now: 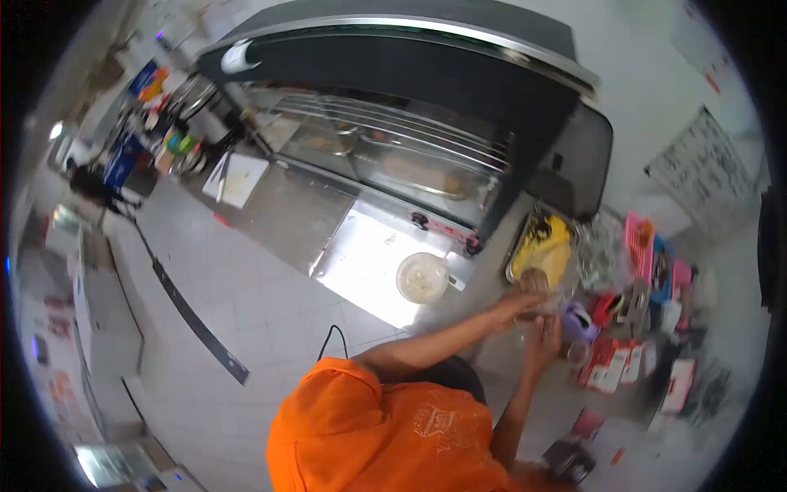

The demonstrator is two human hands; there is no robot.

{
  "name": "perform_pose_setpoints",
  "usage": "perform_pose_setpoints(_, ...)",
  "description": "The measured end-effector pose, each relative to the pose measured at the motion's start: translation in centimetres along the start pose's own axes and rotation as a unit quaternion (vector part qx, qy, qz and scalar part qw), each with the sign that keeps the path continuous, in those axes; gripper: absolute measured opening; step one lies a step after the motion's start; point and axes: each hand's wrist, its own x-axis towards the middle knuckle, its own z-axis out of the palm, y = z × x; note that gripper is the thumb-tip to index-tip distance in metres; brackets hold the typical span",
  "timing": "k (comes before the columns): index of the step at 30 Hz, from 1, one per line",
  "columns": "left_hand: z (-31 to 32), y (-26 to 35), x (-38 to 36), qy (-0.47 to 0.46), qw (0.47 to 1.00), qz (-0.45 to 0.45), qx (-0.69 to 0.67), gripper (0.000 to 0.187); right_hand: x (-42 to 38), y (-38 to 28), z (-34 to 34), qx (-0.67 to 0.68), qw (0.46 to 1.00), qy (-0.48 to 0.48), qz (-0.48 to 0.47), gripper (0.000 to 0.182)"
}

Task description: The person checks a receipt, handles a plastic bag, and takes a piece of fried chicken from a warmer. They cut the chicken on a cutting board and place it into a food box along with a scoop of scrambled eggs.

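Note:
My left hand (518, 302) is closed close to a metal tray (510, 266) that holds yellow food (551, 250). My right hand (542, 340) is just below it in the picture, its fingers pressed together. Something thin and clear, perhaps plastic film (561, 300), shows between and beside the fingers, too blurred to name. Left of the hands, a round tub (421, 278) with pale contents stands on the steel counter (361, 262). A purple tape dispenser (580, 321) lies right of my hands.
A glass-fronted display case (410, 148) with a dark top stands behind the counter. Farther left are a white cutting board (239, 182) and a knife (223, 176). Pink baskets (639, 246), a small round cup (578, 353) and red-and-white packets (607, 369) crowd the right side.

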Motion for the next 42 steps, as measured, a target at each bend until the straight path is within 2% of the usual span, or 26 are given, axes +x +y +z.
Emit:
perform_pose_setpoints(2,-1.1,-0.5,0.5,-0.049,0.999,-0.017,0.015,0.047,0.4,0.8,-0.2,-0.005,1.0,0.0,-0.006,0.051)
perform_pose_setpoints(4,-1.4,0.2,0.2,-0.05,0.999,-0.007,0.009,0.048,1.2,1.3,-0.2,-0.204,0.976,0.021,-0.076,0.048)
perform_pose_setpoints(5,-1.6,0.3,-0.1,-0.052,0.998,-0.016,0.009,0.049,1.4,1.2,0.1,-0.204,0.975,0.011,-0.087,0.048)
perform_pose_setpoints(7,-3.6,-1.0,1.2,-0.094,0.995,-0.006,-0.01,0.047,1.7,1.0,0.4,-0.363,0.899,0.053,-0.241,0.042)
perform_pose_setpoints(8,-3.9,-0.4,1.1,-0.112,0.993,-0.034,-0.027,0.046,2.0,1.3,0.9,-0.25,0.947,0.022,-0.198,0.04)
perform_pose_setpoints(12,-7.5,-3.4,2.7,-0.196,0.968,-0.069,-0.139,0.044,2.8,2.3,0.4,-0.304,0.917,-0.014,-0.258,0.037)
perform_pose_setpoints(13,-8.0,-3.0,3.0,-0.235,0.954,-0.096,-0.163,0.045,2.7,2.1,0.2,-0.265,0.947,-0.022,-0.183,0.035)
perform_pose_setpoints(14,-6.8,-1.4,1.1,-0.18,0.964,-0.115,-0.158,0.048,2.8,1.8,0.2,-0.224,0.968,-0.03,-0.107,0.033)
perform_pose_setpoints(15,-6.5,-1.0,-0.4,-0.18,0.964,-0.11,-0.159,0.048,2.7,1.1,0.5,-0.225,0.967,-0.034,-0.112,0.033)
perform_pose_setpoints(17,-6.4,-1.5,-2.2,-0.138,0.988,0.07,0.005,0.054,2.1,0.0,1.4,-0.302,0.936,0.001,-0.18,0.028)
perform_pose_setpoints(18,-6.9,-1.7,-0.1,-0.095,0.961,-0.165,-0.202,0.057,2.2,0.5,1.4,-0.303,0.935,0.0,-0.184,0.028)
perform_pose_setpoints(19,-7.6,-3.5,1.2,-0.096,0.961,-0.163,-0.203,0.057,2.3,1.3,1.0,-0.311,0.932,-0.002,-0.184,0.026)
perform_pose_setpoints(21,-8.8,-8.5,3.0,-0.048,0.978,0.122,-0.162,0.069,2.3,1.8,1.0,-0.319,0.929,-0.004,-0.185,0.025)
perform_pose_setpoints(22,-9.0,-7.4,2.9,-0.048,0.978,0.122,-0.163,0.069,2.0,1.6,1.1,-0.305,0.935,-0.022,-0.179,0.025)
perform_pose_setpoints(24,-9.5,-4.9,2.5,0.019,0.987,-0.111,0.116,0.078,1.9,1.2,1.6,-0.291,0.941,-0.039,-0.17,0.024)
perform_pose_setpoints(25,-9.6,-4.5,2.3,0.019,0.987,-0.112,0.116,0.078,1.9,1.0,1.8,-0.251,0.958,-0.035,-0.131,0.023)
perform_pose_setpoints(26,-10.0,-4.6,2.3,0.052,0.969,-0.049,0.237,0.074,1.8,0.7,1.9,-0.211,0.973,-0.031,-0.089,0.021)
perform_pose_setpoints(28,-11.3,-5.5,4.0,0.106,0.871,0.107,0.467,0.055,1.7,-2.0,3.0,-0.254,0.962,-0.035,-0.096,0.02)
perform_pose_setpoints(33,-9.3,0.0,1.5,0.069,0.858,0.163,0.482,0.027,2.8,-0.6,2.3,-0.279,0.956,-0.029,-0.085,0.018)
perform_pose_setpoints(35,-8.9,1.7,1.1,0.037,0.857,0.181,0.481,0.024,3.2,0.9,0.9,-0.268,0.95,0.003,-0.161,0.023)
perform_pose_setpoints(37,-8.2,1.7,1.6,0.023,0.833,0.206,0.512,0.022,3.1,-1.0,0.0,-0.367,0.927,-0.002,-0.084,0.031)
perform_pose_setpoints(38,-8.8,1.2,3.0,0.034,0.814,0.203,0.544,0.027,2.8,-0.6,-1.1,-0.364,0.928,0.007,-0.078,0.033)
perform_pose_setpoints(39,-8.3,2.3,2.7,0.028,0.797,0.191,0.573,0.032,2.2,-2.0,0.1,-0.326,0.929,0.053,-0.168,0.032)
perform_pose_setpoints(40,-8.1,2.9,2.6,0.029,0.781,0.183,0.597,0.016,2.6,-0.1,-2.0,-0.347,0.924,0.054,-0.148,0.027)
perform_pose_setpoints(41,-7.2,4.8,1.7,0.039,0.83,0.083,0.55,0.015,2.6,1.4,-2.3,-0.251,0.962,0.073,-0.084,0.021)
perform_pose_setpoints(42,-6.2,7.4,-0.2,0.054,0.734,0.224,0.639,0.014,2.0,-0.3,-1.7,-0.184,0.98,0.042,-0.068,0.02)
